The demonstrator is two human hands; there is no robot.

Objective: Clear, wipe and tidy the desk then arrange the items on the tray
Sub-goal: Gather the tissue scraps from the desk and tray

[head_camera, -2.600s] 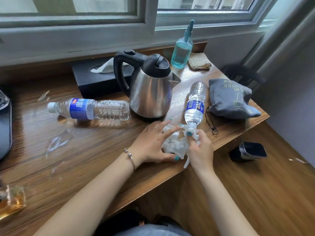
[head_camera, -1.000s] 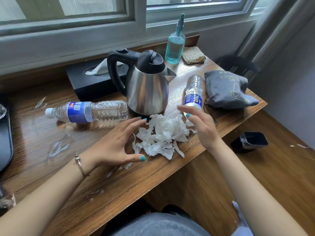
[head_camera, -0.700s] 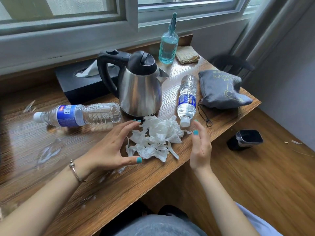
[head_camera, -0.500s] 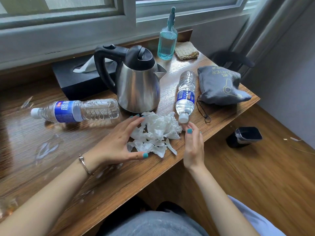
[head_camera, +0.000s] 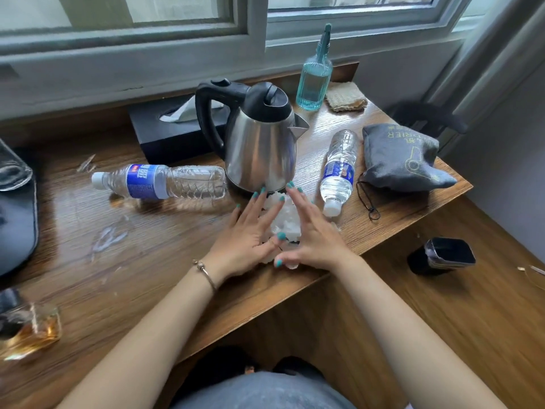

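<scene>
A pile of crumpled white tissue (head_camera: 285,216) lies on the wooden desk (head_camera: 141,278) just in front of the steel kettle (head_camera: 261,152). My left hand (head_camera: 246,236) and my right hand (head_camera: 314,231) press against the pile from either side with straight fingers, covering most of it. My thumbs meet at its near edge. A black tray (head_camera: 17,228) shows at the left edge with a clear glass (head_camera: 11,169) on it.
Two water bottles lie flat, one left of the kettle (head_camera: 159,181) and one right (head_camera: 339,169). A grey pouch (head_camera: 398,160), spray bottle (head_camera: 314,81), cloth (head_camera: 345,97) and black tissue box (head_camera: 168,134) stand behind. An amber glass bottle (head_camera: 29,329) sits near left. A wet smear (head_camera: 109,234) marks the desk. A small black bin (head_camera: 442,255) stands on the floor.
The tissue was dropped from my hands and spread loose on the desk. Both hands have now closed in from the sides and squeeze the pile together.
</scene>
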